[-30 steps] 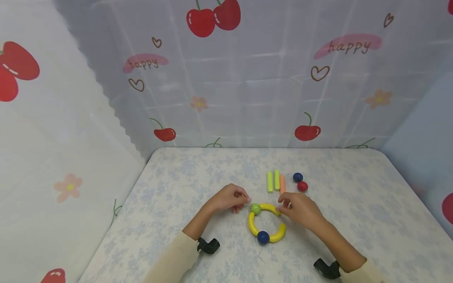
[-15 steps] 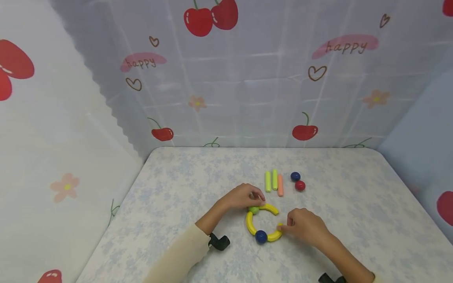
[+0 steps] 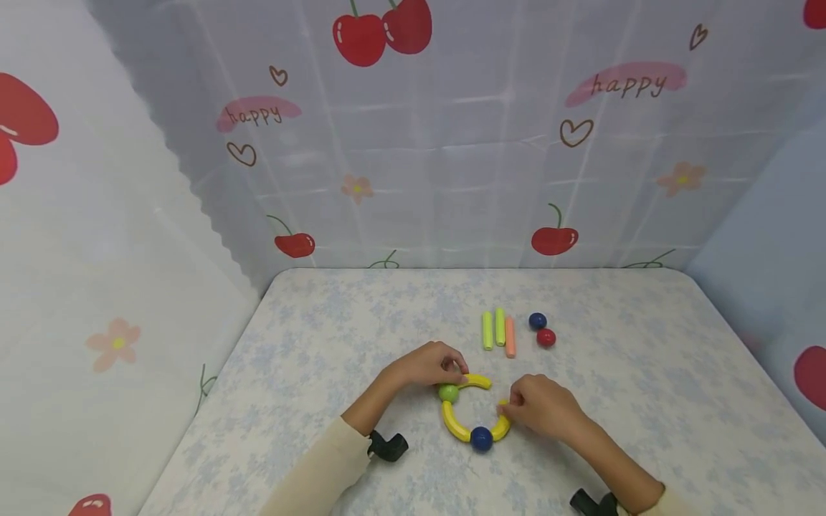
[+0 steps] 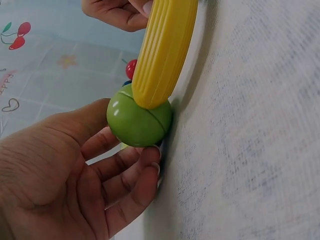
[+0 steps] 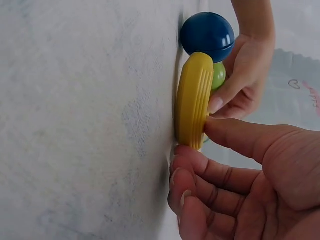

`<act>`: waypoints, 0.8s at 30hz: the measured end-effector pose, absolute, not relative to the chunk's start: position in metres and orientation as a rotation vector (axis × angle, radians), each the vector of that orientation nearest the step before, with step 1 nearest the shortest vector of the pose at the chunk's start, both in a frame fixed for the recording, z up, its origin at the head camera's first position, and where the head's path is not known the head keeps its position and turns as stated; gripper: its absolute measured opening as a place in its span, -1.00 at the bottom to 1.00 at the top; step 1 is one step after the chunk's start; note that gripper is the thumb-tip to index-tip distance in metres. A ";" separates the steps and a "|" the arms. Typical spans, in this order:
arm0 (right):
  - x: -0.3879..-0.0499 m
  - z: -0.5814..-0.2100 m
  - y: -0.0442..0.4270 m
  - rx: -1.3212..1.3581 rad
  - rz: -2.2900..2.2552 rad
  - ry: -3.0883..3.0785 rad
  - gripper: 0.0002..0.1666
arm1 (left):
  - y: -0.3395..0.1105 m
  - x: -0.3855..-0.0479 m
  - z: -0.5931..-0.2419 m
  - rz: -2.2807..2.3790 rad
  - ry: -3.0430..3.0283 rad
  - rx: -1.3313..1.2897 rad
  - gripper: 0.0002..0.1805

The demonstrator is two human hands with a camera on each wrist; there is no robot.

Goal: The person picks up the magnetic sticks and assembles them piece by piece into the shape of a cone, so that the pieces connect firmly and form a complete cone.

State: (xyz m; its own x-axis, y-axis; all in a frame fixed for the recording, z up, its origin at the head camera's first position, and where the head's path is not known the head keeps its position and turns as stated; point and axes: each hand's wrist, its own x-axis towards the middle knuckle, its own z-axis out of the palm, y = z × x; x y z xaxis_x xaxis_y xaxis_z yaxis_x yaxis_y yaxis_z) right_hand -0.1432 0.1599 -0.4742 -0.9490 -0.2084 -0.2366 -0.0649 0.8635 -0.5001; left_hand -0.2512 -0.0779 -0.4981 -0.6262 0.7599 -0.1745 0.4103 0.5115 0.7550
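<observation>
A ring-like chain lies on the table, with curved yellow rods joined by a green ball and a dark blue ball. My left hand pinches the upper curved rod beside the green ball; in the left wrist view that ball largely hides the grip. My right hand pinches the free end of the right curved rod between thumb and fingers. The left curved rod links the two balls, untouched by either hand. A gap separates the upper rod's end from the right rod.
Behind the chain lie two straight yellow-green rods and an orange rod. To their right are another blue ball and a red ball. A patterned curtain hangs behind the table.
My right hand has gone from the upper rod's end to the right rod. My left hand has reached the upper rod, and the green ball and that rod have shifted left, changing the ring's shape.
</observation>
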 end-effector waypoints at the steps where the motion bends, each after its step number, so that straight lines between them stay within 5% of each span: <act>1: -0.145 -0.475 0.159 -0.214 -0.728 2.755 -0.57 | -0.081 -0.250 -0.497 0.945 2.262 0.933 -0.91; 24: -0.184 -0.471 0.153 -0.301 -0.744 2.773 -0.66 | -0.097 -0.222 -0.507 1.146 2.433 0.687 -0.76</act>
State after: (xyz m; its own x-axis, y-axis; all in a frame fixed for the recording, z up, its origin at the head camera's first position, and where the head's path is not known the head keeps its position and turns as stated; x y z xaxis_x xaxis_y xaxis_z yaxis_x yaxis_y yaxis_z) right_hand -0.1839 0.1532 -0.4709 -0.9464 -0.2618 -0.1890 -0.1321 0.8481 -0.5131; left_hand -0.2223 -0.0970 -0.5070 -0.8154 0.5672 -0.1160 0.2716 0.5518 0.7885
